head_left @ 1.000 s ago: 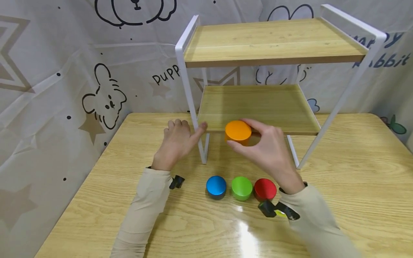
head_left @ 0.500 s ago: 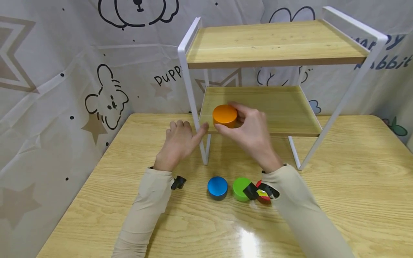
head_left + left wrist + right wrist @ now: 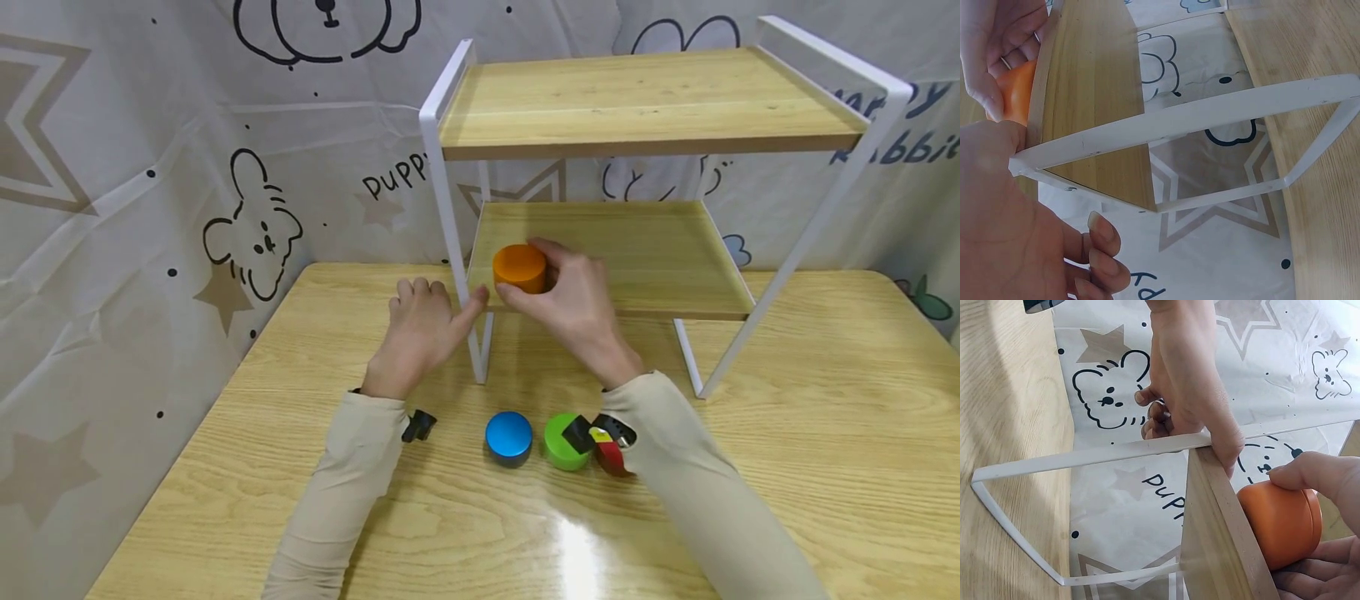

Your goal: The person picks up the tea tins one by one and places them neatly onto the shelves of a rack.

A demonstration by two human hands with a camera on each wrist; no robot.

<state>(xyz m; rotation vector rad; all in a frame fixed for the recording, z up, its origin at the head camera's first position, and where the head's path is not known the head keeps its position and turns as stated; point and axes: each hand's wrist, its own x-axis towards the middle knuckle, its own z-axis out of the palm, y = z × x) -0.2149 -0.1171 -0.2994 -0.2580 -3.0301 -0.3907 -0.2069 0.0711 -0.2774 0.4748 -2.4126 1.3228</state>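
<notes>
My right hand (image 3: 576,300) holds an orange round container (image 3: 519,269) between thumb and fingers, upright at the front left corner of the lower shelf board (image 3: 637,250). In the right wrist view, the container (image 3: 1280,522) shows a seam near one end and its base meets the board's edge. My left hand (image 3: 420,333) is beside the rack's white front left post (image 3: 448,208), its thumb touching the post and board edge. In the left wrist view, the left hand's fingers (image 3: 1102,262) lie loosely bent outside the frame.
On the table (image 3: 420,517) in front of the rack stand a blue round container (image 3: 509,437), a green one (image 3: 564,442) and a red one (image 3: 613,458), the latter two partly covered by the right wrist camera. The upper shelf board (image 3: 645,100) overhangs the lower one.
My right hand has carried the orange container left and back, from the front edge of the lower shelf onto its left corner. The left hand has stayed at the post.
</notes>
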